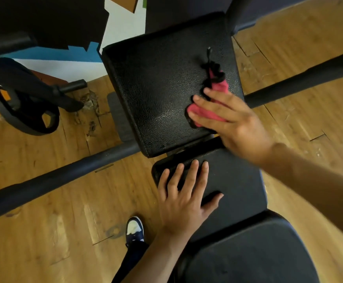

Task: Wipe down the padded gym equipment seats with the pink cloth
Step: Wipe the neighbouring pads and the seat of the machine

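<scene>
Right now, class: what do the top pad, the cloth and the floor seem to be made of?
Top pad: likely black vinyl or faux leather, pebbled with a slight sheen. Cloth: soft pink fabric, black edging. Floor: probably varnished wood planks, grain and seams showing.

Black padded bench point(162, 82) in three cushions on dark metal frame, standing on worn wooden floor point(44, 211), pink cloth point(205, 114) on far cushion under right hand point(233, 119), left hand point(183, 198) flat on middle cushion

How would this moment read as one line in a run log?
right hand: presses pink cloth on upper pad | left hand: flat on middle pad | wiping: ongoing
</scene>
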Demonstrator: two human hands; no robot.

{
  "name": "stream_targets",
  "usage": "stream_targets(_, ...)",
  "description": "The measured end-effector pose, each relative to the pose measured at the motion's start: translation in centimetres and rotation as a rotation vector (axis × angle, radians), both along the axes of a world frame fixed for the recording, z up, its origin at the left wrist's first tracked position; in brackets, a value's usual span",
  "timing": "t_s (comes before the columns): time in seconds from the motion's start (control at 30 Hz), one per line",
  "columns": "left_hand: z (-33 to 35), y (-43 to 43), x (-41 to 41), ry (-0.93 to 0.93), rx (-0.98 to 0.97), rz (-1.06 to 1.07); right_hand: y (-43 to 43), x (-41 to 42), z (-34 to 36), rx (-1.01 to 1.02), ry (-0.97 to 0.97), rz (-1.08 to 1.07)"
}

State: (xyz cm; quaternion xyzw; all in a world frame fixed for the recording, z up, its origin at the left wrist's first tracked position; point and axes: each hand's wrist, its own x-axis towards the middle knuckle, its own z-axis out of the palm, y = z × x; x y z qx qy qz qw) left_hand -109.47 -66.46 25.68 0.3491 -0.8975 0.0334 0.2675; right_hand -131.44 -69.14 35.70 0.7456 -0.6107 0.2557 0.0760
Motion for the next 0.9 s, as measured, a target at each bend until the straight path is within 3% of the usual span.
stream_targets(0.07, -0.1, 0.0, -0.1, 0.027, 0.004, -0.012, -1.8, 4.3, -0.6, -0.057, -0.062, 0.012)
stream_targets(0.13, -0.2, 0.0, -0.1, 0.07, 0.022, -0.02, -3.7, 8.6, -1.0, -0.083, -0.04, 0.192)
stream_targets(0.23, -0.4, 0.0, 0.0, 0.07, 0.025, -0.025, -4.3, 8.2, -1.0, -0.04, -0.042, 0.312)
stream_targets(0.4, -0.3, -0.1, -0.1, 0.012, -0.013, -0.011, 0.4, -1.4, -0.8, -0.002, -0.019, 0.062)
stream_targets(0.5, -0.3, 0.1, -0.2, 0.006, -0.013, -0.001, 0.2, -0.5, -0.8, -0.049, -0.058, -0.029)
stream_targets(0.63, -0.5, 0.1, 0.0, 0.028, -0.004, -0.017, -3.4, 6.4, -1.2, -0.053, 0.015, 0.244)
stream_targets(0.7, -0.5, 0.1, 0.1, 0.015, -0.003, -0.019, -3.2, 4.6, -0.7, -0.057, 0.095, 0.303)
stream_targets(0.9, -0.2, 0.2, 0.0, -0.026, -0.023, -0.002, 0.4, -3.4, -1.5, -0.052, 0.061, -0.035)
